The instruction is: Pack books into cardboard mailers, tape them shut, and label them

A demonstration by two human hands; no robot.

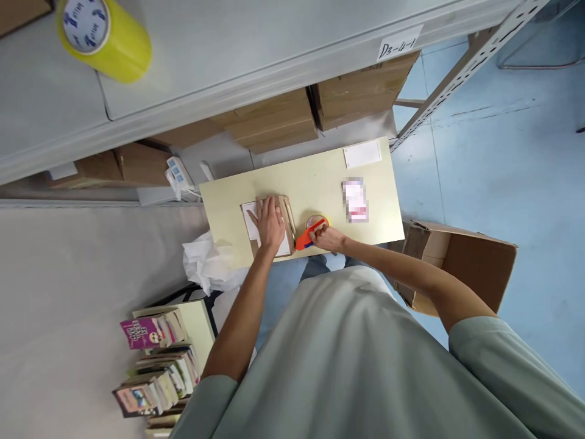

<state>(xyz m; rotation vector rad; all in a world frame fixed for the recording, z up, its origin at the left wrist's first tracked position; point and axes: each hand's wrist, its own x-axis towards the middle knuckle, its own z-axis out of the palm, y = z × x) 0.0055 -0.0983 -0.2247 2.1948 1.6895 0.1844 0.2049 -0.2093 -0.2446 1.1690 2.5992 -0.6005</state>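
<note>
My left hand [270,227] lies flat with its fingers stretched over a small cardboard parcel [289,214]. White paper [284,245] shows on the parcel's upper face beneath the hand, which covers part of it. In my right hand [327,238] is an orange-red tape dispenser [303,240], the fingers wrapped round its handle. A roll of yellow-edged tape [317,220] shows just behind the dispenser. The dispenser's front end is at the parcel's right edge; whether tape touches the cardboard is too small to tell.
The pale yellow table [379,210] carries a white slip [362,153] and a blurred pink-white item [355,200]. A grey shelf [256,46] with a yellow tape roll [132,52] overhangs. An open carton [479,262] stands right; books [171,372] and crumpled white wrapping [203,259] are left.
</note>
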